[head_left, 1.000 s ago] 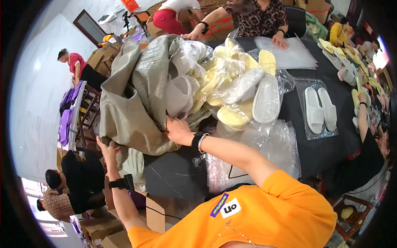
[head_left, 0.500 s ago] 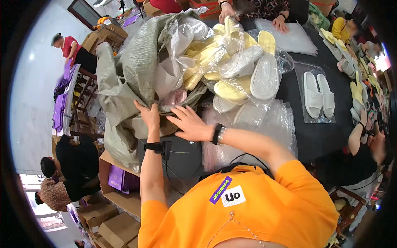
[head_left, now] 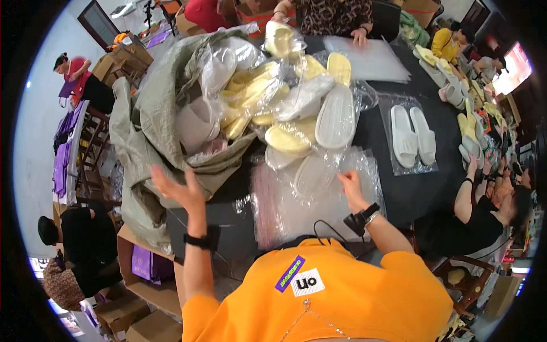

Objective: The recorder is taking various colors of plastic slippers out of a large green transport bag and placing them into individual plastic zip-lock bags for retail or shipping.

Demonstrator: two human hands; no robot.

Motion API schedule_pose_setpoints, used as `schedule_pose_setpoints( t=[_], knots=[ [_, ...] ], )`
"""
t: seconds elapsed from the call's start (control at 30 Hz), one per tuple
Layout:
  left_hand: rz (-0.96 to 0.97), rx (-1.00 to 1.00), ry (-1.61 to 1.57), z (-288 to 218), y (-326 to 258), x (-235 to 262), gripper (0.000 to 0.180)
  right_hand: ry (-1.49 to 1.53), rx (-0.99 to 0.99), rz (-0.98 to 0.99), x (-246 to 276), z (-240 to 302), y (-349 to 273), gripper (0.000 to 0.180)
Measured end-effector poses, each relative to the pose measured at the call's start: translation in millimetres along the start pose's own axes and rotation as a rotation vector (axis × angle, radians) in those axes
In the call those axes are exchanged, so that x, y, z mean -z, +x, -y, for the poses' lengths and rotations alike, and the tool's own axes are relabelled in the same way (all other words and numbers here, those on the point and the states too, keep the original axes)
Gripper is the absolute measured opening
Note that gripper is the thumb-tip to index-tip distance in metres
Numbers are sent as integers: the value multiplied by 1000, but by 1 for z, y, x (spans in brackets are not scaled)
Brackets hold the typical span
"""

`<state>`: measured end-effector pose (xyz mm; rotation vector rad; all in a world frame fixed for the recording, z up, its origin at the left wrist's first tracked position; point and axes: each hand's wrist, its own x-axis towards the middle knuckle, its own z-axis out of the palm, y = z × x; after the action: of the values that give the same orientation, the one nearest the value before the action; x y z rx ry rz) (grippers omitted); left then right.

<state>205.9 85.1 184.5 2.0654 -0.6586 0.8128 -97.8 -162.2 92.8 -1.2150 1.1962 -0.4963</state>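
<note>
My left hand (head_left: 178,190) is raised with fingers spread, holding nothing, just in front of the big grey-green sack (head_left: 154,122) that lies open on the dark table (head_left: 410,191). My right hand (head_left: 350,188) rests on a stack of clear plastic bags (head_left: 319,199) at the table's near edge, fingers down on the top sheet. A heap of bagged slippers, yellow (head_left: 288,138) and white (head_left: 336,117), spills out of the sack just beyond both hands.
A bagged pair of white slippers (head_left: 414,137) lies to the right on the table. Other people sit along the right and far sides. More clear bags (head_left: 370,60) lie at the far side. Cardboard boxes (head_left: 137,279) stand on the floor at left.
My right hand moved from the sack's edge rightward onto the clear bag stack. My left hand drew back from the sack and opened. The view tilted down toward the table.
</note>
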Motion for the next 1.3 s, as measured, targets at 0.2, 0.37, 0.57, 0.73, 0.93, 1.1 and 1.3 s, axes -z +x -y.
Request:
schedule_pose_setpoints(
  t=[0.2, 0.37, 0.57, 0.73, 0.93, 1.1, 1.3],
  knots=[
    [727, -473, 138, -39, -56, -18, 58, 117, -233, 320, -19, -15, 33, 78],
    [976, -158, 118, -19, -53, -37, 52, 215, -166, 450, -44, 4, 54, 72],
    [1089, -96, -256, -55, -15, -38, 42, 218, -238, 396, -66, 21, 37, 69],
    [1013, 1150, -1868, -92, -8, -34, 52, 518, -328, 429, -63, 90, -41, 55],
    [1095, 1037, -2005, -125, 31, -47, 50, 943, 115, 567, -37, 185, -20, 31],
    [1090, 1003, -2025, -117, 39, -41, 49, 800, 216, 441, -10, 178, -46, 35],
    [1137, 1029, -1997, -121, 26, -57, 46, 889, 242, 293, 16, 165, -60, 43]
  ],
)
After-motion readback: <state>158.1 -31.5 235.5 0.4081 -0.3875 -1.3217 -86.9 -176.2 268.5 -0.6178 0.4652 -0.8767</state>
